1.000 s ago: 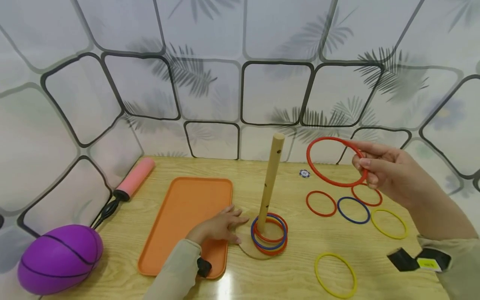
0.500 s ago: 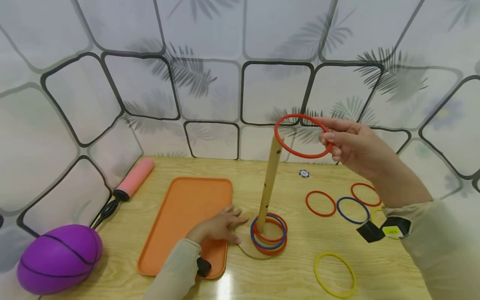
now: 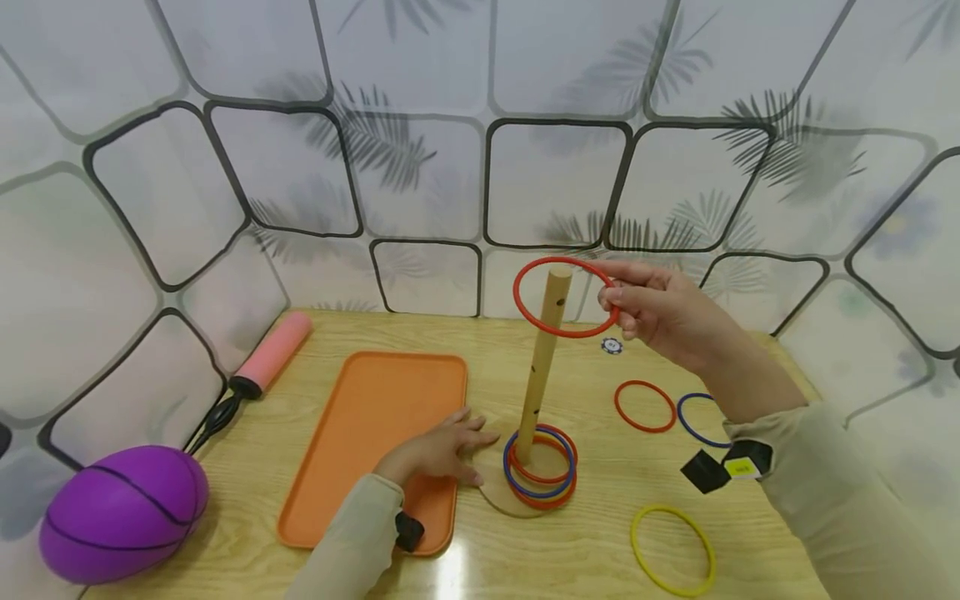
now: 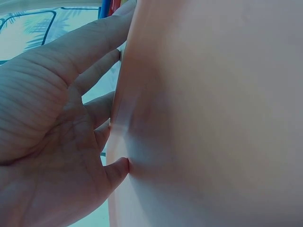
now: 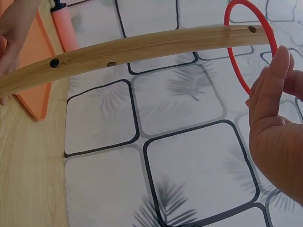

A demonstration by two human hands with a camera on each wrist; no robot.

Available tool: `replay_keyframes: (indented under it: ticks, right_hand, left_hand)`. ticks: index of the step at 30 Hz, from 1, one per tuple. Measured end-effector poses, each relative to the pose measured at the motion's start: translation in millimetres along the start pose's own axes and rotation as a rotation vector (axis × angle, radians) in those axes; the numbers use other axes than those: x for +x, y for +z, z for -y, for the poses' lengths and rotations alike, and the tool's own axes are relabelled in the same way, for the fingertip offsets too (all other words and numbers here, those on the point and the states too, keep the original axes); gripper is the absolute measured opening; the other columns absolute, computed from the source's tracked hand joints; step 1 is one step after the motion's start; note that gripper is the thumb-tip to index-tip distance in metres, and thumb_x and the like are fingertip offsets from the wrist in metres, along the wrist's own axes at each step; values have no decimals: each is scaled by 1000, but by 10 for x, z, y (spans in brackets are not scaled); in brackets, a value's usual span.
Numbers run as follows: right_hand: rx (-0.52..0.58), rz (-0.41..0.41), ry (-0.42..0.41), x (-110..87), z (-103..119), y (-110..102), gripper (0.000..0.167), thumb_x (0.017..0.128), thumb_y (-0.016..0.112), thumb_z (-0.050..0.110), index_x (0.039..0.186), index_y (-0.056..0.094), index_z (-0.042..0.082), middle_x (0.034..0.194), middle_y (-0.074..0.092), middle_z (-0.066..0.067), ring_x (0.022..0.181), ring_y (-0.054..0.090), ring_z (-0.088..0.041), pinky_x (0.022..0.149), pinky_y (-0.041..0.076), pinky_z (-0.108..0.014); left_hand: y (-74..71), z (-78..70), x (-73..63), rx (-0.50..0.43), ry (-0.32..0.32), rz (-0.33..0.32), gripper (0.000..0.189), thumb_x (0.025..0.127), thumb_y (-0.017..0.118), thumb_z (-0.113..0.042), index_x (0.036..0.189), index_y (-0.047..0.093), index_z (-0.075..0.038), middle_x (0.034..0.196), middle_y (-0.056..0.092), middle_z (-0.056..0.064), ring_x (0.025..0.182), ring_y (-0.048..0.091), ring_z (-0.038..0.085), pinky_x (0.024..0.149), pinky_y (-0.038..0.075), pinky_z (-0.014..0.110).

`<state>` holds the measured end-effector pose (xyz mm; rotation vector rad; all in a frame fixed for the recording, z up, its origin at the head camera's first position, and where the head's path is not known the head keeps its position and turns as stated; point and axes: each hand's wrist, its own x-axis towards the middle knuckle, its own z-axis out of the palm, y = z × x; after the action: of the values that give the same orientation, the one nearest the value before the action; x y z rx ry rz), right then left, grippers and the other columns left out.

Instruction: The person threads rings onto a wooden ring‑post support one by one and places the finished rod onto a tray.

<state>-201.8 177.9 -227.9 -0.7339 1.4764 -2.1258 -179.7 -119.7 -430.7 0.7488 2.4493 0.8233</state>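
Note:
My right hand [image 3: 667, 312] pinches a thin red ring [image 3: 567, 335] between thumb and fingers. That ring is level with the top of an upright wooden post [image 3: 542, 367]; in the right wrist view it encircles the post's end. Around the post's foot, several rings lie stacked on the round wooden base [image 3: 501, 487], among them a blue ring [image 3: 506, 467]. My left hand [image 3: 438, 450] reaches across the right edge of an orange tray [image 3: 390, 400], fingers spread, with its fingertips at the base. The left wrist view shows that hand against the tray [image 4: 213, 104].
Right of the post lie a red ring [image 3: 637, 382], a blue ring [image 3: 697, 395], partly hidden by my sleeve, and a yellow ring [image 3: 633, 542]. A small chip [image 3: 612, 346] lies behind. A pink pump [image 3: 273, 354] and purple ball [image 3: 123, 512] are at left.
The right hand has carried the red ring leftward from beside the post to its top, rising and then lowering slightly. The left hand has stayed in place.

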Motion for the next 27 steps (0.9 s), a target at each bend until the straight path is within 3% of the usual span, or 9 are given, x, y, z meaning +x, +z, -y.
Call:
replay_keyframes:
  ticks: [12, 27]
  right_hand:
    - [28, -34, 111, -25, -545, -93, 32, 97, 45, -2, 118, 64, 13, 83, 62, -2, 59, 57, -4, 57, 48, -16]
    - [155, -14, 179, -236, -1212, -266, 39, 98, 40, -4, 124, 63, 15, 86, 65, -1, 61, 59, -2, 60, 51, -16]
  left_hand:
    - [-4, -4, -13, 12, 5, -2, 67, 80, 76, -23, 140, 49, -12, 153, 27, 16, 143, 4, 37, 111, 12, 57]
    - [16, 25, 9, 18, 18, -10, 68, 79, 77, -24, 140, 49, -12, 151, 29, 18, 143, 5, 39, 111, 11, 57]
